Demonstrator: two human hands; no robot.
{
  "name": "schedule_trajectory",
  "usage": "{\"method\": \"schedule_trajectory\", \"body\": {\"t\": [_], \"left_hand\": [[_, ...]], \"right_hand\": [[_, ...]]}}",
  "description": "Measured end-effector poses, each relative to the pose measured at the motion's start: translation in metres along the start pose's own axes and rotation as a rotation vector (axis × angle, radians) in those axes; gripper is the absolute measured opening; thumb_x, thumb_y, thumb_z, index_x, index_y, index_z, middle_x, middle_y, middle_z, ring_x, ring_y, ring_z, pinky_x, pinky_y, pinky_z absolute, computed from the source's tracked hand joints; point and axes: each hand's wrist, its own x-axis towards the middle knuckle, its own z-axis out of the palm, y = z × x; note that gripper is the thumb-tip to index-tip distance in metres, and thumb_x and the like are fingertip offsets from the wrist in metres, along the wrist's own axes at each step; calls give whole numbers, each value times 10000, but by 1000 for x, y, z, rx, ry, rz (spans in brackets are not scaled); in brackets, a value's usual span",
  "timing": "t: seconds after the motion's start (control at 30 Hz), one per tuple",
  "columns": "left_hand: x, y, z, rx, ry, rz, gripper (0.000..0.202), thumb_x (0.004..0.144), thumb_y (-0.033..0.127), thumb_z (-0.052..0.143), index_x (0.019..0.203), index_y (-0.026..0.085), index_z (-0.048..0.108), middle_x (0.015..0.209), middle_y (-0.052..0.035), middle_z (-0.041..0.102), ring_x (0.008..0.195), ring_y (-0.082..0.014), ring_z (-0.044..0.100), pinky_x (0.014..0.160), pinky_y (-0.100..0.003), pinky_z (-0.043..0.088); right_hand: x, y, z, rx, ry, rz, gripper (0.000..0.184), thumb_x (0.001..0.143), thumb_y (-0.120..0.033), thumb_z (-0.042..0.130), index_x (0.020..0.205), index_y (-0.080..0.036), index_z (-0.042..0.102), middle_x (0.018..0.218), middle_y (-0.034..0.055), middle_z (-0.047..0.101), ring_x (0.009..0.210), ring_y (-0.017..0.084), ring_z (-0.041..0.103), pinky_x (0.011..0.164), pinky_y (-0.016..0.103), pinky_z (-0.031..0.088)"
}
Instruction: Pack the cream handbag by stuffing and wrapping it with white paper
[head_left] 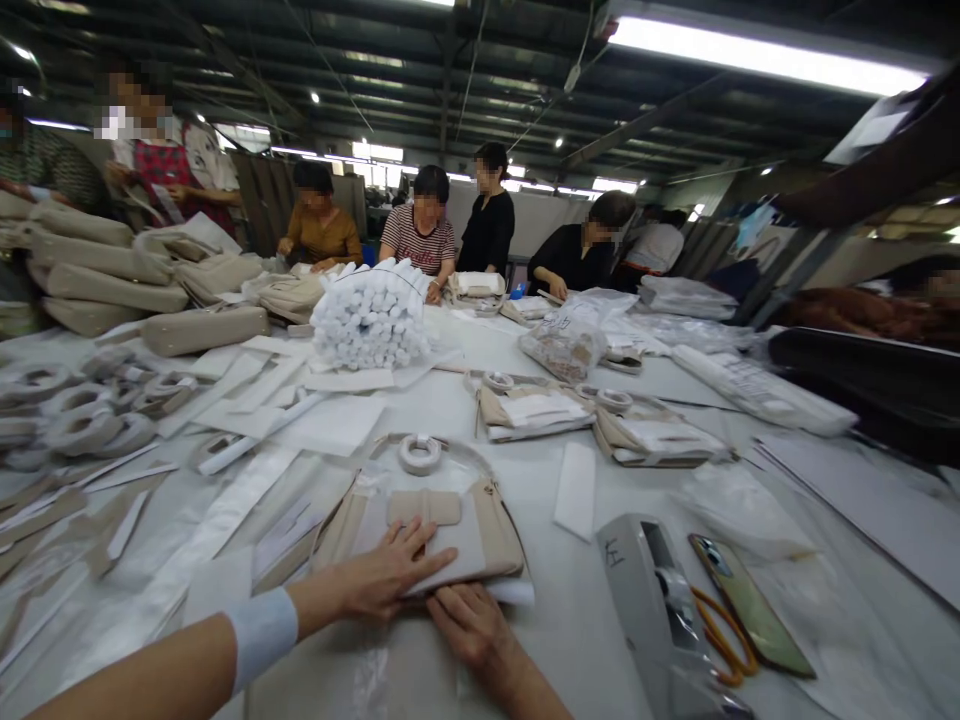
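A beige handbag (499, 530) lies on the table in front of me, partly covered by white wrapping. My left hand (390, 578) rests on its upper face with the fingers spread, close to a small tan rectangular piece (444, 508). At the bag's near edge, my right hand (476, 625) has its fingers bent against a white sheet (517, 593) that pokes out from under the bag; the fingertips are partly hidden. A wrapped strap coil (420, 455) sits at the bag's far side, inside the curve of its handle.
To the right are a grey tape dispenser (637, 600), orange-handled scissors (724, 635) and a phone (750, 600). More bags (536, 412) lie beyond. Strap coils (82, 405) and a bundle of white rolls (371, 315) are left. Several people work across the table.
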Motion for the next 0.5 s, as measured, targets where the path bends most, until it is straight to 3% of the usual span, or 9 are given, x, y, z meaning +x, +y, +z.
{"method": "schedule_trajectory", "body": {"t": [0.17, 0.3, 0.5], "left_hand": [[0, 0, -11, -58, -16, 37, 929, 705, 149, 589, 1445, 352, 65, 1524, -176, 104, 1361, -467, 105, 1051, -670, 171], [1, 1, -25, -82, -41, 65, 892, 723, 209, 604, 1442, 361, 98, 1496, -180, 163, 1349, -489, 132, 1026, -691, 197], [0, -9, -38, -116, -125, 118, 844, 755, 271, 606, 1442, 349, 122, 1508, -163, 123, 1360, -464, 135, 1046, -645, 209]], "right_hand": [[-34, 18, -36, -163, 68, 317, 151, 913, -154, 534, 1021, -145, 639, 911, 105, 631, 889, 223, 577, 816, 388, 437], [-48, 26, -34, -186, 1, 274, 202, 921, -102, 478, 1056, -129, 625, 994, 136, 632, 970, 260, 571, 862, 436, 407], [-39, 29, -22, -98, 7, 241, 248, 908, -41, 429, 1048, -130, 614, 954, 125, 649, 929, 245, 573, 846, 418, 401]]}}
